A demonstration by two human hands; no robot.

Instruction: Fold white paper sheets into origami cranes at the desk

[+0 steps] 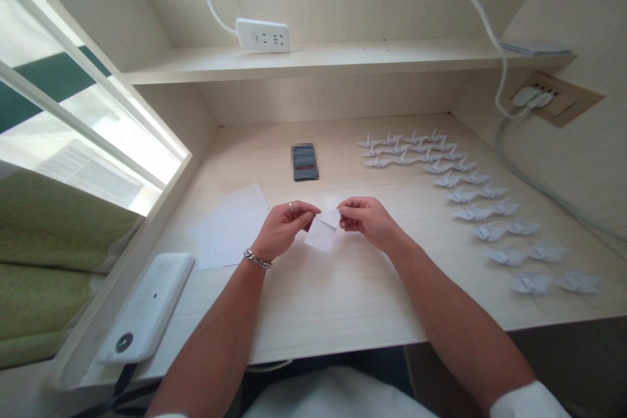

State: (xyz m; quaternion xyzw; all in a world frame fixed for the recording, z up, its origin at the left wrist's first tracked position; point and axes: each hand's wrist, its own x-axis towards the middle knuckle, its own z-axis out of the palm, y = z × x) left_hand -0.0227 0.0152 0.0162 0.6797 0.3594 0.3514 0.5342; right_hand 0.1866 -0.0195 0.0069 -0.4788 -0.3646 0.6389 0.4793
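Note:
A small white sheet of paper (322, 235), partly folded, is held up between both hands above the middle of the desk. My left hand (285, 227) pinches its upper left corner between thumb and fingers; a ring and a chain bracelet show on that side. On the other side, my right hand (368, 219) grips the upper right corner, fingers curled in. One flap lies across the top of the paper. Left of my left hand, flat white paper sheets (230, 228) rest on the desk. Rows of folded white paper cranes (463, 194) stand to the right.
A phone (304, 162) lies beyond my hands. At the left edge sits a white power bank (151, 304) with a dark strap. The shelf (343, 59) above carries a power strip (263, 36). A white cable (490, 23) runs to the wall socket (563, 101) at right.

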